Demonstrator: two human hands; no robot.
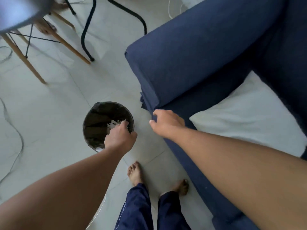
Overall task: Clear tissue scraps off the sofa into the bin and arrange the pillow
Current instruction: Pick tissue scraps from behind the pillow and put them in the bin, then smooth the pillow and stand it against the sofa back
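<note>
Head view looks straight down at a pale tiled floor (49,105) with a round bin (93,123) standing on it, just off the front corner of a navy sofa (191,55). That bin has a dark liner, crumpled and glossy, and white tissue scraps (113,124) lie inside it against the black, small and ragged at the edges. Reaching over the bin's near right rim is the left hand (120,138), knuckles up, fingers curled downward into the opening beside the scraps; whether it has hold of any scrap cannot be told, since the fingertips are hidden behind the hand itself. Over at the front corner of the sofa arm, the right hand (167,123) is loosely curled with the thumb apart from the fingers, touching or nearly touching the blue fabric and grasping nothing that can be seen. A white pillow (249,117) lies flat on the sofa seat, just to the right of that hand, its cover smooth with soft creases and one corner pointing toward the sofa's front edge. Two bare feet (135,173) in navy trousers (137,208) stand on the tiles between bin and sofa. A wooden-legged chair (33,39) sits at upper left, blurred.
</note>
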